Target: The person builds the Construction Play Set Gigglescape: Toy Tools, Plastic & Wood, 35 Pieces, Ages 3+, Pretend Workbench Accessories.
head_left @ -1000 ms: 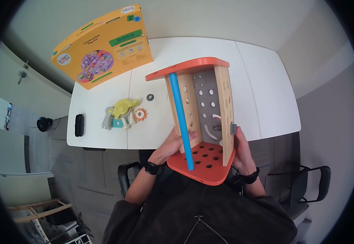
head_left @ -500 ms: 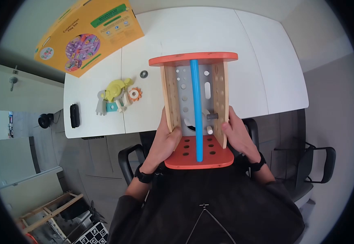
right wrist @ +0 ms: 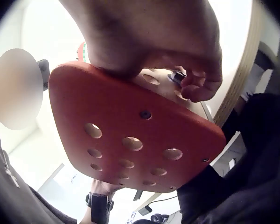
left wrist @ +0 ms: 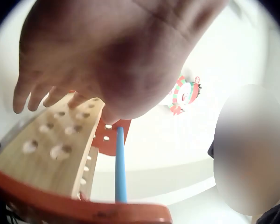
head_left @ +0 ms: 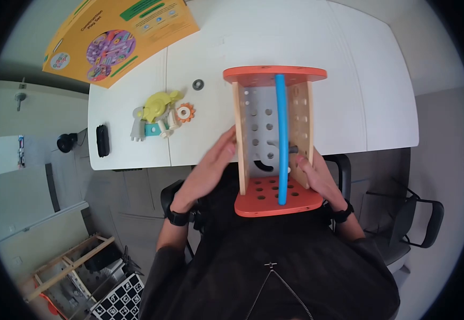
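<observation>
A wooden toy toolbox is held up over the table's near edge, with red end boards, perforated sides and a blue rod handle. My right hand grips its right side panel, thumb over the edge on the inner face. Close to that thumb a grey toy screw sticks inward through the panel; its head shows by the curled fingers in the right wrist view. My left hand lies along the outside of the left panel, fingers extended and thumb outside too.
On the white table at left lie a yellow-green toy piece, an orange gear, a grey ring and a black case. A yellow play-set box stands behind them. A chair is at right.
The toolbox has turned so its open side faces the head camera more squarely. My left hand has let go of the left panel, its thumb moving from inside to outside. The right hand keeps hold.
</observation>
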{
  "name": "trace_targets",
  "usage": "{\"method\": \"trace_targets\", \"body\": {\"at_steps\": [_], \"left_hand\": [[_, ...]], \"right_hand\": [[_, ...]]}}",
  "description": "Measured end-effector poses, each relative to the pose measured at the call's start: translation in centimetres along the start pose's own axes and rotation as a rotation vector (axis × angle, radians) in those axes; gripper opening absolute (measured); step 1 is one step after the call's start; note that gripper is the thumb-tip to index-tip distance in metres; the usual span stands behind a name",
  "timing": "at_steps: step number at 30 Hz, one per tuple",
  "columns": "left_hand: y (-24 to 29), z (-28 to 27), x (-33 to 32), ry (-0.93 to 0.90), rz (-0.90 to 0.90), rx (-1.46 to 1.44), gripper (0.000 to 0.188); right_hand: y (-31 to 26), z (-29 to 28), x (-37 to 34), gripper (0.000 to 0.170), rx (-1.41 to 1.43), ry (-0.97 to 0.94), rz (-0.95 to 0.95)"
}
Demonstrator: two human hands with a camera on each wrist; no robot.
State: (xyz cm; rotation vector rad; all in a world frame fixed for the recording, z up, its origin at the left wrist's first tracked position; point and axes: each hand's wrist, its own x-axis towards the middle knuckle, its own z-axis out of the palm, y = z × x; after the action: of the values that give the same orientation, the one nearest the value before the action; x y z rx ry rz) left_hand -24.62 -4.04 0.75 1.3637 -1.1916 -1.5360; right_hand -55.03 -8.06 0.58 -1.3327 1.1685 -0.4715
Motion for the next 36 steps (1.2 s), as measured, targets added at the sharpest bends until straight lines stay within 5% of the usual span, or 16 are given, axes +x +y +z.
{"method": "trace_targets", "body": {"at_steps": [2, 4, 8, 14, 20, 26, 32, 36], "left_hand": [[2.4, -1.5, 1.0, 0.157, 0.020, 0.190, 0.044], [2.4, -3.3, 3.2, 0.417, 0.204, 0.709, 0.036], [0.8, -5.9, 7.4, 0.692, 0.337, 1.398, 0.035], [-0.3, -6.6, 11.6, 0.667, 0.239, 1.652, 0.028], [-0.4, -7.2, 12.3, 0.554, 0.211, 1.710, 0.020], [6.7, -3.5, 5.1, 0.547, 0.370, 1.087, 0.028], [6.6, 2.0, 2.1, 0.140, 0.512, 1.027, 0.031], [5.7, 3.9, 3.2, -0.009, 0.555, 1.280, 0.022]], "right_hand": [[0.7, -0.1, 0.4, 0.055, 0.013, 0.022, 0.001], [0.9, -0.1, 0.6, 0.054, 0.018, 0.022, 0.008], [0.4, 0.0, 0.7, 0.054, 0.042, 0.016, 0.051], [0.4, 0.3, 1.2, 0.056, 0.073, 0.059, 0.077], [1.0, 0.0, 1.4, 0.057, 0.080, 0.030, 0.088], [0.5, -0.1, 1.4, 0.057, 0.112, 0.024, 0.089], [1.4, -0.2, 1.5, 0.063, 0.190, 0.021, 0.035], [1.8, -0.5, 1.6, 0.065, 0.206, -0.007, 0.046]]}}
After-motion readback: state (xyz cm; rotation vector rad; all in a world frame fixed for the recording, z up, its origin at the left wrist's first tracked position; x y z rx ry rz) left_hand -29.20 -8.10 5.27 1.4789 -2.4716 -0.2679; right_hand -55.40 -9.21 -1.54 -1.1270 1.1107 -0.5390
